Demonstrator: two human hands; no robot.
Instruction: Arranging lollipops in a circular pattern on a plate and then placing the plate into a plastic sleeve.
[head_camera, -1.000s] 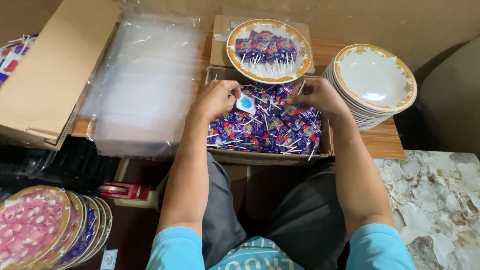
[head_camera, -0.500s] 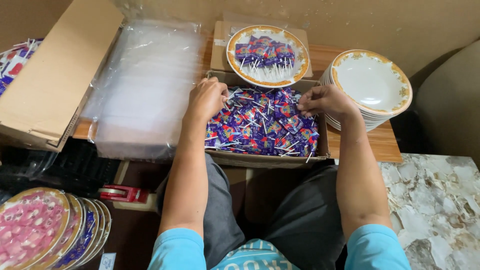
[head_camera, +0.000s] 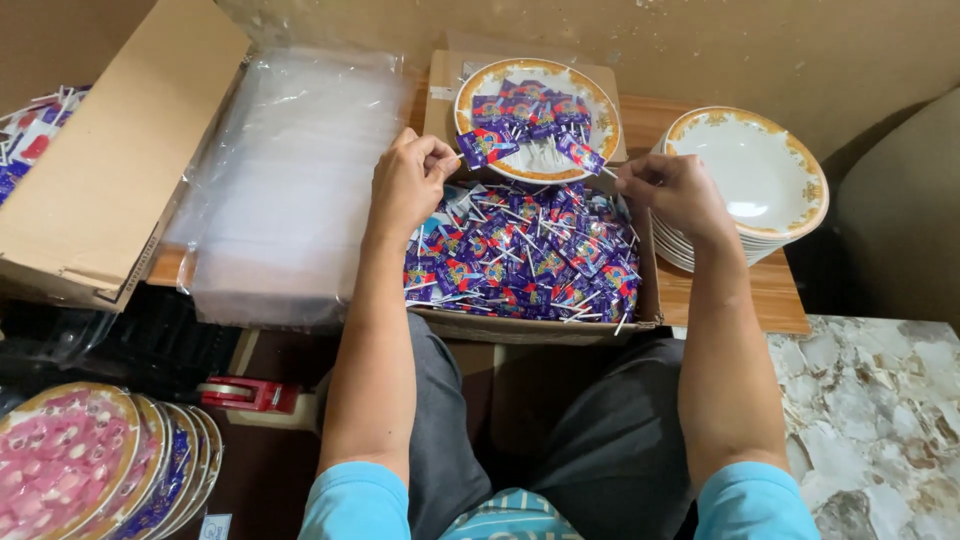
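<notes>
My left hand (head_camera: 408, 183) is pinching the white stick of a purple-wrapped lollipop (head_camera: 485, 146), holding it out toward one o'clock so the wrapper hangs over the near rim of a gold-edged plate (head_camera: 590, 93). My right hand (head_camera: 672, 190) is pinching the stick of a second lollipop (head_camera: 580, 153), which is pointing toward ten o'clock at the same plate. The plate is already carrying a row of the same lollipops with sticks fanned toward me, and it is sitting at twelve o'clock from my hands on a small carton.

Directly beneath both hands, an open cardboard box (head_camera: 648, 290) is lying full of loose purple lollipops. At three o'clock from my right hand, a stack of empty white plates (head_camera: 745, 175) is standing on the wooden table (head_camera: 775, 290). At nine o'clock from my left hand, a pile of clear plastic bags (head_camera: 285, 180) is lying flat, and beyond it a large cardboard flap (head_camera: 110, 160). At seven o'clock, low down, wrapped filled plates (head_camera: 90, 465) are leaning in a row, with a red tape dispenser (head_camera: 250, 393) just beside them.
</notes>
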